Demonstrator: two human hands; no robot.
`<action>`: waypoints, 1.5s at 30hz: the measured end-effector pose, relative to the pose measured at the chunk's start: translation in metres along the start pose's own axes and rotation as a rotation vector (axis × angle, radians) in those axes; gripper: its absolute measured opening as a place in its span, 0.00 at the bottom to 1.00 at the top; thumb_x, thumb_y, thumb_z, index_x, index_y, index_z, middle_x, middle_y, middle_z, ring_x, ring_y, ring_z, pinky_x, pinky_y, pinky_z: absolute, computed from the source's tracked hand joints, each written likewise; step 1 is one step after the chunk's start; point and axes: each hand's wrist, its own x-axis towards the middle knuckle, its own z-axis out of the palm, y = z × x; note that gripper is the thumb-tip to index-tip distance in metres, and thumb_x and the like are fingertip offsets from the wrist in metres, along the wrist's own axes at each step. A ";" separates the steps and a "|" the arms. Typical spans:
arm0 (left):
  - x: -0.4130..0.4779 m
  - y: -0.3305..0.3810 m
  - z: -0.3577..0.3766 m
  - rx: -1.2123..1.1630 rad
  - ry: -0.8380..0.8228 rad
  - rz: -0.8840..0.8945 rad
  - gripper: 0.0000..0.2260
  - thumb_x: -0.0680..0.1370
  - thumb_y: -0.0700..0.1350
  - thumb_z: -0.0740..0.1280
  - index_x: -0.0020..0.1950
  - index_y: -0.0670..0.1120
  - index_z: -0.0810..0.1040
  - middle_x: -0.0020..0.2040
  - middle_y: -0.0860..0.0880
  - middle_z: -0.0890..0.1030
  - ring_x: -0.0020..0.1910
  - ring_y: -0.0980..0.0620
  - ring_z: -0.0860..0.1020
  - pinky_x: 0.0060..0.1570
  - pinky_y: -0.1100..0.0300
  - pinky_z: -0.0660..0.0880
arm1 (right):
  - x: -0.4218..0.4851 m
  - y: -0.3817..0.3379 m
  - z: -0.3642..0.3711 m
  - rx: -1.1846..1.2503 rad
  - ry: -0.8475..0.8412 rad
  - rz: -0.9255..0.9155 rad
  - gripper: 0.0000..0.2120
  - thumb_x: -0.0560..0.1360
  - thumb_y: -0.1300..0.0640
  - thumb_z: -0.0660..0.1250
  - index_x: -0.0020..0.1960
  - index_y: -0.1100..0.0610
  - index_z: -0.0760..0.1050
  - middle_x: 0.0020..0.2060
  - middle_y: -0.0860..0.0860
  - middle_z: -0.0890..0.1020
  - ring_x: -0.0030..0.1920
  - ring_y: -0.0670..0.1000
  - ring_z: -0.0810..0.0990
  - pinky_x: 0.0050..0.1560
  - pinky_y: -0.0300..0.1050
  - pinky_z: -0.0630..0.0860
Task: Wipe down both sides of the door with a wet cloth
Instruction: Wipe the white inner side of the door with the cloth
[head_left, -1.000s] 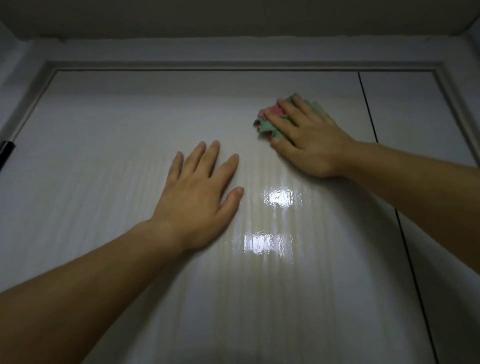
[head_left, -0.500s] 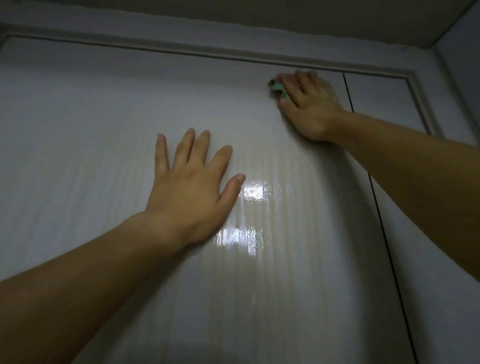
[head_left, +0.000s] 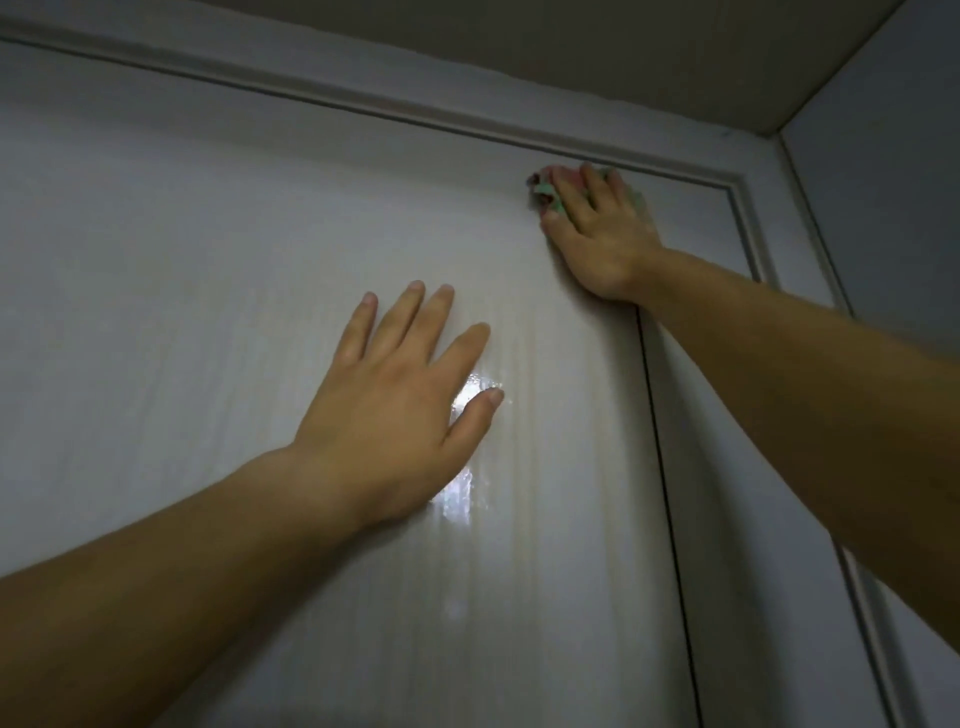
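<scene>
A glossy white door with faint vertical ribbing fills the view, seen from below. My right hand presses a green and pink cloth flat against the door's top right corner, just under the frame; the fingers cover most of the cloth. My left hand lies flat on the door lower down, fingers spread, holding nothing. Bright wet reflections shine beside its thumb.
The door frame runs along the top and down the right side. A dark vertical gap marks the door's right edge. A grey side wall stands at the far right, the ceiling above.
My right hand has slid the cloth up and right, from the upper middle of the door to the top corner. The view has tilted up and right. My left hand stays flat.
</scene>
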 end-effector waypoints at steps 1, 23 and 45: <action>0.003 0.005 0.000 0.004 0.015 0.006 0.35 0.79 0.66 0.36 0.84 0.57 0.53 0.86 0.47 0.47 0.84 0.47 0.42 0.82 0.44 0.39 | 0.002 0.002 0.000 0.007 0.008 -0.001 0.29 0.85 0.39 0.43 0.83 0.43 0.43 0.83 0.51 0.43 0.82 0.55 0.39 0.80 0.57 0.36; 0.038 0.072 0.025 0.048 -0.010 -0.011 0.36 0.77 0.68 0.32 0.84 0.59 0.46 0.86 0.48 0.44 0.84 0.47 0.39 0.82 0.45 0.39 | -0.025 0.095 0.001 0.026 0.000 -0.007 0.29 0.84 0.37 0.41 0.82 0.41 0.40 0.83 0.51 0.41 0.82 0.56 0.36 0.79 0.57 0.34; 0.040 0.081 0.027 0.035 0.020 -0.045 0.36 0.79 0.68 0.36 0.84 0.56 0.54 0.85 0.44 0.51 0.84 0.43 0.45 0.82 0.43 0.43 | -0.155 0.096 0.036 0.134 0.098 0.097 0.29 0.82 0.35 0.38 0.80 0.38 0.32 0.82 0.49 0.38 0.80 0.54 0.31 0.75 0.51 0.28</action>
